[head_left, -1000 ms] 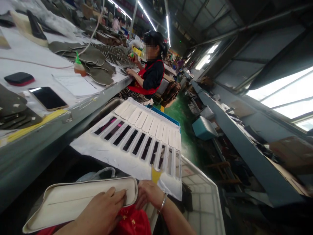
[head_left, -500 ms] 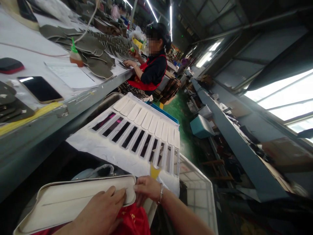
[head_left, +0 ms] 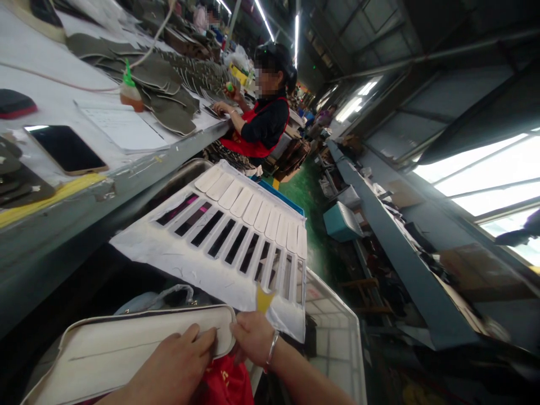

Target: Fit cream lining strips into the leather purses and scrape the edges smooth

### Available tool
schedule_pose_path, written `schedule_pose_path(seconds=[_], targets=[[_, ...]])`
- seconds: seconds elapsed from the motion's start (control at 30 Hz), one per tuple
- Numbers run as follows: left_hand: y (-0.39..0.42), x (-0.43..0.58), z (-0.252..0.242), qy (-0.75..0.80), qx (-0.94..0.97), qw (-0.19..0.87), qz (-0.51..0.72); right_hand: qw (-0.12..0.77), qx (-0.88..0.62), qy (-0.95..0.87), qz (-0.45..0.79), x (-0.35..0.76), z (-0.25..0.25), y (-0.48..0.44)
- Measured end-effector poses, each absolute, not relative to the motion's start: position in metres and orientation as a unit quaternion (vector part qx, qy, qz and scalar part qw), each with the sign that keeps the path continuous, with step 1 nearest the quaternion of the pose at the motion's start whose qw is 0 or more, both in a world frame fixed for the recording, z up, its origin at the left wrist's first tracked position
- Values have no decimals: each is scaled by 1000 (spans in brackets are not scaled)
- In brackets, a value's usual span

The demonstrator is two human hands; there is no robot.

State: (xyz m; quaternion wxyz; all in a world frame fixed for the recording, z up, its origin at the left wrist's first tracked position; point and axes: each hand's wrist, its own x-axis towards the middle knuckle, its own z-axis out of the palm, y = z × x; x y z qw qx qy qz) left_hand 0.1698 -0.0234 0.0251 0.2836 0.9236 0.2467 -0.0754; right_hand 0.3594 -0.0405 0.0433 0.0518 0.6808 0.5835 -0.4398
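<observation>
A long cream-coloured panel (head_left: 113, 343) with a raised, rounded rim lies across my lap at the lower left, a dark line running down its inside. My left hand (head_left: 179, 360) rests over its near side, bent fingers pressed together against the inner face by the right end. The left thumb is hidden. At that rounded end my right hand (head_left: 253, 336), with a bracelet on the wrist, is closed in a pinch on the rim. Below both hands shows some red cloth (head_left: 230, 382).
Ahead stands a white slotted board (head_left: 169, 247) carrying a row of cream strips (head_left: 248, 208). A white plastic crate (head_left: 337, 349) is to the right. On the left workbench (head_left: 139, 180) lie a phone (head_left: 65, 149), paper (head_left: 122, 126) and a glue bottle (head_left: 131, 95). A co-worker (head_left: 270, 118) sits beyond.
The view has shifted slightly. Both hands stay at the panel's rounded end; the right fingers have closed more tightly over the rim.
</observation>
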Motion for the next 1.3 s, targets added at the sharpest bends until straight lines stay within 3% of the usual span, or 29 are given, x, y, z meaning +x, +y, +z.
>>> schedule_pose_path(seconds=[0.1,0.33,0.47,0.8,0.9,1.03,1.13,1.3], targets=[[-23,168,24,247,921,291,-73,14,696,547,-464,361,40,-45],[-21,169,28,261,912,310,-65,-154,570,336,-734,380,15,-49],[-18,166,31,259,909,322,-59,-196,537,263,-777,383,-5,-47],[-15,173,41,258,905,330,-79,-117,627,307,-707,374,13,-36],[-14,139,51,278,877,392,9,-74,652,325,-681,370,22,-36],[-7,54,52,535,688,433,233,-58,662,335,-668,366,22,-38],[-3,7,42,601,550,526,244,-71,644,323,-690,370,21,-37],[3,-1,22,522,501,665,184,-69,605,312,-729,380,24,-32]])
